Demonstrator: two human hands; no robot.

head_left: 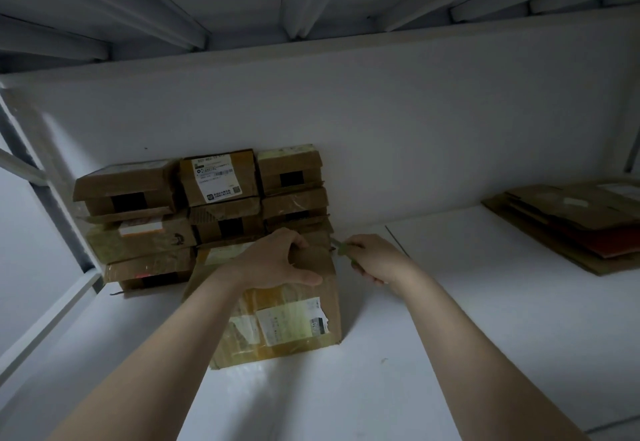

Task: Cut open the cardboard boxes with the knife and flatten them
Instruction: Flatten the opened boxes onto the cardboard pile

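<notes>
Table (450, 302), white, beneath a metal rack, with the task at what we judge an early-to-middle stage. Against the back wall, toward the table's left rear corner, we see the stack of unopened boxes (207, 212). It is three columns wide, in brown cardboard, taped and labelled. None of these boxes shows a cut, so we count them all as work left. At the right edge, well apart from the stack, lies the pile of flattened cardboard (581, 222), several sheets laid one on another. We take this pile as the finished share, and it looks smaller than the stack. Just in front of the stack's lowest row sits the box in hand (294, 323), its taped and labelled face toward us, not yet flattened. The left hand (277, 260) grips this box at its far end, fingers curled over the edge and thumb lying along the near face. The right hand (374, 260) is closed around the knife (341, 248), whose green handle shows past the fingers. The blade meets the box at its far right corner, though we cannot tell how deep it sits or how much tape is cut. We judge this box to be mid-cut, with its flattening to follow.
</notes>
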